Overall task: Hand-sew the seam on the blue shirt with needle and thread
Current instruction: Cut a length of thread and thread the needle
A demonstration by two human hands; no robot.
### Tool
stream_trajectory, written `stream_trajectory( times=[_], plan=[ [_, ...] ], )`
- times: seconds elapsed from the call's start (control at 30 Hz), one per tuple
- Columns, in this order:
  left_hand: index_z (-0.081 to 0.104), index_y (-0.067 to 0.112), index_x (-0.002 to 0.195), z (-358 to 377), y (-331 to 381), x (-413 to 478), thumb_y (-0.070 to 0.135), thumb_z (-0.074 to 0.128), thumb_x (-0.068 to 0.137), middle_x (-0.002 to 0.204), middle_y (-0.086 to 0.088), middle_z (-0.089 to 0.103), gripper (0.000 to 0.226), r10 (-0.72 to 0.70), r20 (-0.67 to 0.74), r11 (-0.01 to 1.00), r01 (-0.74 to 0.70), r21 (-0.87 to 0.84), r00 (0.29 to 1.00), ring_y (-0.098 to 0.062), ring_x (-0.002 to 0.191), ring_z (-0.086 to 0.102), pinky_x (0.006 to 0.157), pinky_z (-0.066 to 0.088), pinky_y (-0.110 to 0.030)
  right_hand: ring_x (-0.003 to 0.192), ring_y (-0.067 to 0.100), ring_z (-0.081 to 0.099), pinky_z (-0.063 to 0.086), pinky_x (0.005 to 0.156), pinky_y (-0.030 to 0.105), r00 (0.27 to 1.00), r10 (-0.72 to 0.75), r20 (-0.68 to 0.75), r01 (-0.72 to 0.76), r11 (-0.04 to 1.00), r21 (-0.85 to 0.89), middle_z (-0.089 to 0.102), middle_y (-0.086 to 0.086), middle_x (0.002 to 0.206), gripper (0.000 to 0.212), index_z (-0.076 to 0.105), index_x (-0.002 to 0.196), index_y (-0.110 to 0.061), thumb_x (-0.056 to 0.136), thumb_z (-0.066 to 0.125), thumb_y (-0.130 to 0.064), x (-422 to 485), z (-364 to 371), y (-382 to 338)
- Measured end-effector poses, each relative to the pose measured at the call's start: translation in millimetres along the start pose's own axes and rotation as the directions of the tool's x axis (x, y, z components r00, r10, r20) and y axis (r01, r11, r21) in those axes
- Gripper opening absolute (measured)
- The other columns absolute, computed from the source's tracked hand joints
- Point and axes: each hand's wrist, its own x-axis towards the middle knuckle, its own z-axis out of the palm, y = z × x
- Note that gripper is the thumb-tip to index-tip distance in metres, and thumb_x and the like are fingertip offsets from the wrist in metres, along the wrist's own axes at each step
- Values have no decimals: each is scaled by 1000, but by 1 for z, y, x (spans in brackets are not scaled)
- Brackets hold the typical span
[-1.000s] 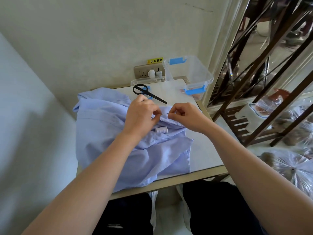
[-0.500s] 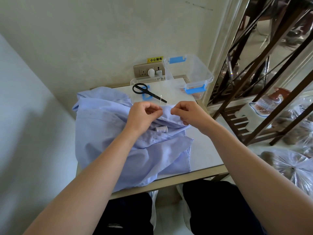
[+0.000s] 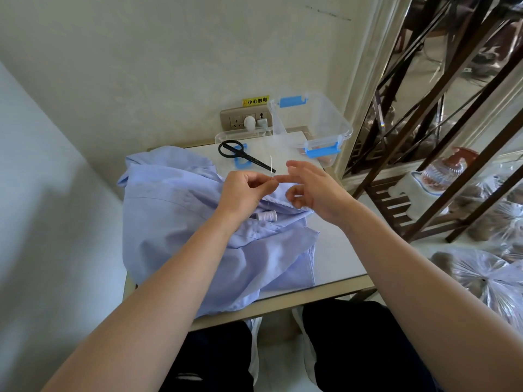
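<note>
The crumpled blue shirt [image 3: 181,222] lies across the left half of the small table. My left hand [image 3: 244,190] pinches the needle [image 3: 272,166], which stands upright above its fingertips. A thin white thread runs down from that hand toward the shirt's edge. My right hand [image 3: 314,190] hovers just right of the needle with fingers loosely spread, its index fingertip near the left hand's thumb, holding nothing that I can see. A white thread spool [image 3: 267,215] rests on the shirt below my hands.
Black scissors [image 3: 240,154] lie on the white table [image 3: 339,250] behind the hands. A clear plastic box [image 3: 317,123] with blue clips stands at the back right, its lid beside it. A wall socket [image 3: 246,120] sits behind. A dark wooden rack [image 3: 424,137] stands to the right.
The needle, earlier level between both hands, now stands upright in my left hand. My right hand has let go and opened its fingers, moving slightly up and right.
</note>
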Motion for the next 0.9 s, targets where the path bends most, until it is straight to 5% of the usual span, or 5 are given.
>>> stream_trajectory(
  times=[0.1,0.23,0.57,0.9],
  plan=[
    [73,7,89,-2,-1,0,11,72,87,72,5,68,5,3,-44,1000,-4,-17,999,8,58,60,57,43,-7,62,22,64,53,57,26,988,76,135,-93,988,120,71,16,89,26,50,122,-6,101,37,-11,-2,5,1],
    [74,9,87,-6,-7,1,14,73,86,69,9,67,5,-22,-95,999,19,-39,995,9,57,58,60,43,-6,60,13,53,49,59,18,995,-23,98,34,993,-111,58,4,67,19,63,108,-4,99,47,-2,1,5,10],
    [72,6,84,-8,-17,1,17,71,88,54,16,58,12,-37,-183,998,25,-65,982,6,52,51,56,40,-9,52,9,39,34,49,14,995,-86,-46,70,959,-275,47,2,61,9,65,85,-9,92,61,-4,4,10,15],
    [74,14,85,-5,-26,-1,18,70,89,79,1,72,7,32,-173,999,-39,-33,984,-6,75,64,70,51,-17,42,4,30,29,46,13,985,-162,-55,139,944,-298,48,5,63,4,74,81,-17,86,74,-17,7,17,21]
  ],
)
